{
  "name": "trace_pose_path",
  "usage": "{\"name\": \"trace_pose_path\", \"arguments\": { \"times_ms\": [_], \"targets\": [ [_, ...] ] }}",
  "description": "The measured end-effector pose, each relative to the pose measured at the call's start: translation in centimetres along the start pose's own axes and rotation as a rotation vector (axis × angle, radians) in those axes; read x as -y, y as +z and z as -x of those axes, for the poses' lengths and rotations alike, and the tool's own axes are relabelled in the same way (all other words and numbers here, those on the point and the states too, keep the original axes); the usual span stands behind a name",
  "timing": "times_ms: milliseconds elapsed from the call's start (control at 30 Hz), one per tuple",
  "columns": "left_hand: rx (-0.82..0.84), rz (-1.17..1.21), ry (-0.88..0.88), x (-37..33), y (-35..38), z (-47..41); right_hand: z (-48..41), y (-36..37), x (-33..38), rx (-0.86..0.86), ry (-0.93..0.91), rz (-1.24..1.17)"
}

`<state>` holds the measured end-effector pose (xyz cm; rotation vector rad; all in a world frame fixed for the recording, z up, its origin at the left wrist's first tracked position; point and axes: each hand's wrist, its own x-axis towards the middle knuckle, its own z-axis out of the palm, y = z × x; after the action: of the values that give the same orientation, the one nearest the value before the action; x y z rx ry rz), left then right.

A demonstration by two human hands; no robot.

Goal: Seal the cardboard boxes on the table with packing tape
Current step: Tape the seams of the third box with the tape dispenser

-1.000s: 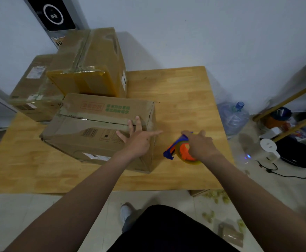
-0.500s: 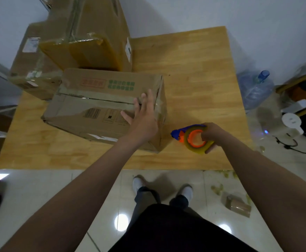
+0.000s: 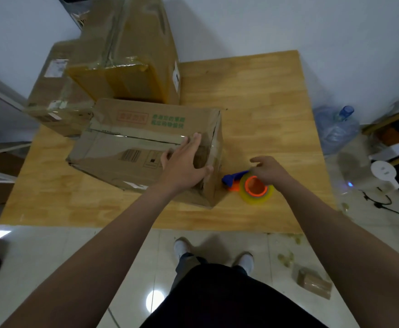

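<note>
A long cardboard box [image 3: 127, 147] with green and red print lies on the wooden table [image 3: 260, 110], its top seam covered by shiny tape. My left hand [image 3: 184, 164] lies flat on the box's right end, palm down, thumb over the corner. A tape dispenser [image 3: 253, 185] with a blue handle, an orange core and a yellowish roll rests on the table just right of the box. My right hand [image 3: 268, 170] hovers over its top with fingers spread and not closed around it; whether it touches the dispenser I cannot tell.
Two more taped cardboard boxes stand behind: a tall one [image 3: 132, 58] and a lower one [image 3: 56, 91] at the far left. A water jug [image 3: 335, 129], a white device with cables [image 3: 383, 171] and a small parcel [image 3: 314, 284] sit on the floor to the right.
My right hand has set the tape dispenser down beside the box and loosened its grip, fingers now spread. My left hand has stayed pressed on the box's right end.
</note>
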<state>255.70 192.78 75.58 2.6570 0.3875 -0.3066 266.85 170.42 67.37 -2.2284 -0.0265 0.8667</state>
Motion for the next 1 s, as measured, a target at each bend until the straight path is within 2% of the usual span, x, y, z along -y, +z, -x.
{"name": "trace_pose_path", "arguments": {
  "times_ms": [67, 133, 200, 367, 533, 633, 733, 867, 933, 1000],
  "targets": [
    [0.010, -0.026, 0.016, -0.2, 0.2, 0.0, 1.4, 0.1, 2.8, 0.062, -0.050, -0.318],
    [0.021, -0.073, 0.033, -0.2, 0.4, 0.0, 2.6, 0.3, 5.0, 0.245, -0.036, -0.667],
    [0.031, -0.077, 0.032, 0.0, 0.4, 0.0, 2.7, 0.9, 6.0, 0.343, -0.020, -0.741],
    [0.031, -0.075, 0.026, -0.2, 0.6, 0.1, 1.9, 2.2, 6.2, 0.418, 0.062, -0.827],
    [0.040, -0.104, 0.027, -0.1, 1.0, 0.1, 2.1, 3.1, 6.0, 0.269, 0.118, -0.825],
    [0.049, -0.148, 0.066, -0.5, 1.2, 0.2, 2.3, 3.8, 6.8, 0.235, 0.161, -0.798],
    [0.046, -0.124, 0.074, -0.3, 1.2, 0.0, 2.4, 4.0, 7.8, 0.140, 0.158, -0.703],
    [0.037, -0.103, 0.079, 0.0, 1.3, -0.1, 2.7, 3.8, 7.9, -0.057, 0.068, -0.459],
    [0.039, -0.084, 0.079, 0.0, 1.2, -0.2, 2.9, 3.6, 8.0, -0.110, 0.004, -0.313],
    [0.054, -0.064, 0.078, 0.0, 0.9, -0.1, 3.2, 3.4, 8.5, -0.132, -0.059, -0.275]
  ]
}}
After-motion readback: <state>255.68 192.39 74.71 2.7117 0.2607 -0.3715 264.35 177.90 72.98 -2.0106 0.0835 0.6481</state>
